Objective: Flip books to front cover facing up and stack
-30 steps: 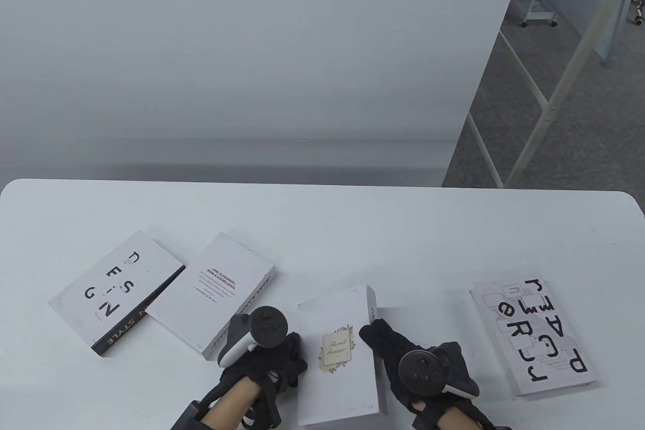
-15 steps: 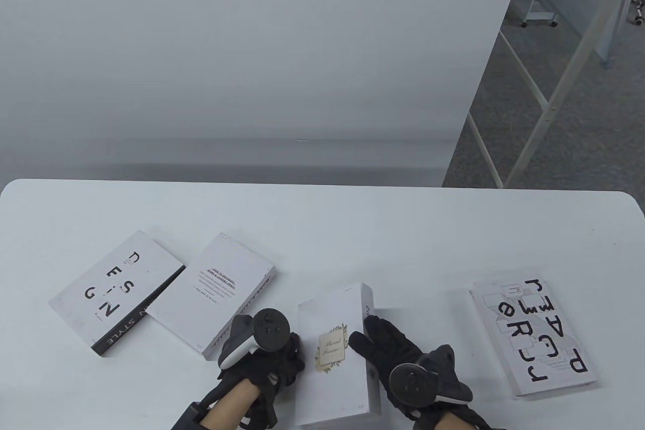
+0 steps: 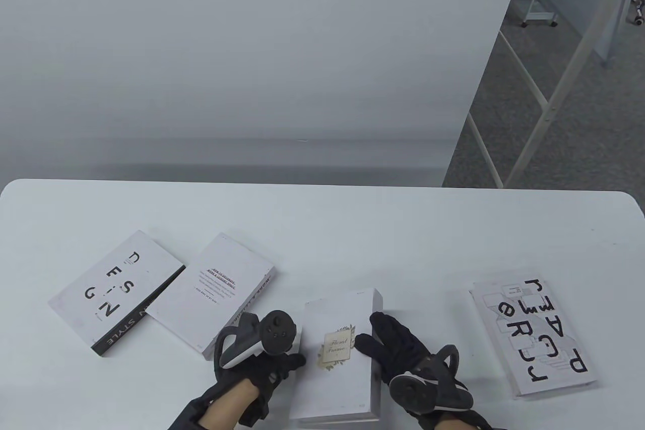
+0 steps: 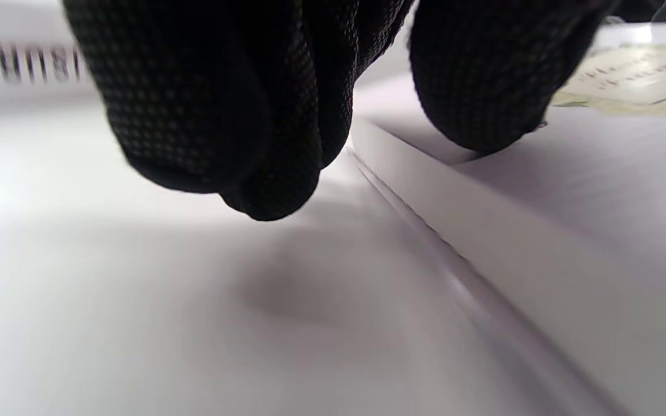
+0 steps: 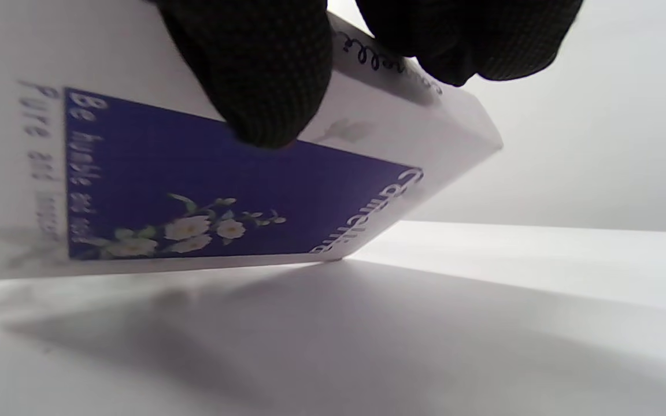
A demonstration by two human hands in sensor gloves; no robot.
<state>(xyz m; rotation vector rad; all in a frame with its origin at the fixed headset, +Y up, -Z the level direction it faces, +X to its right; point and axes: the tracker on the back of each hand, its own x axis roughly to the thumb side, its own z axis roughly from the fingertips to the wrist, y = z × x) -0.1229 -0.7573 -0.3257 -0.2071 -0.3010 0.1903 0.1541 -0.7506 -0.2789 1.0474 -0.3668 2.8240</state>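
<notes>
**Turning the Floral Frame book over**

I have the Floral Frame book (image 3: 336, 357) between both hands at the near edge of the table (image 3: 322, 228), and the job now is to turn it over cleanly. My judgement: keep one long edge down as a hinge, lift from the other side, and let the book roll over without skidding toward the neighbouring books. I should keep the pinch light enough that the cover does not buckle (it looks like a stiff, thick box of a book), and set it down flat before I think about stacking.

My right hand (image 3: 408, 359) grips the book's right long edge: thumb on the top face beside the label, fingers wrapped under. In the right wrist view that edge is off the table, tilted, and the underside shows a blue panel with white flowers (image 5: 235, 196). My left hand (image 3: 264, 354) sits at the book's left edge; in the left wrist view my fingertips (image 4: 240, 144) hang just above the table beside that edge, with one digit (image 4: 483, 92) on the cover. Whether it truly grips I cannot tell.

The Design book (image 3: 118, 291), the book with small print (image 3: 216, 294) and the Paper book (image 3: 534, 334) lie flat, well apart from my fingers.
</notes>
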